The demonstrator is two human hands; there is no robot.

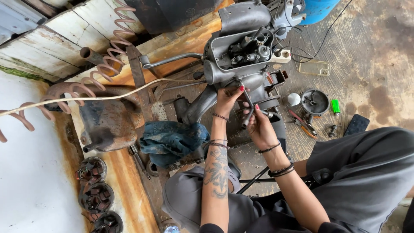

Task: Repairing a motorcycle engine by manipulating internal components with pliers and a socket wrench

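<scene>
A grey outboard-type engine (241, 47) with its cover off lies on a wooden stand (185, 41), carburettor parts showing on top. My left hand (227, 100) presses its fingers against the engine's lower housing. My right hand (258, 127) grips the handle of a dark metal wrench (249, 108) whose head points up into the engine's underside, just beside the left hand's fingers. Both wrists wear dark bracelets, and the left forearm is tattooed.
A blue rag (170, 140) lies left of my arms beside a rusty vise (108, 123). A round metal part (314, 101), red-handled pliers (302, 123), a green lighter (335, 106), a clear tray (314, 67) and a dark phone (356, 125) sit on the floor at right. Rusty stators (95, 190) lie lower left.
</scene>
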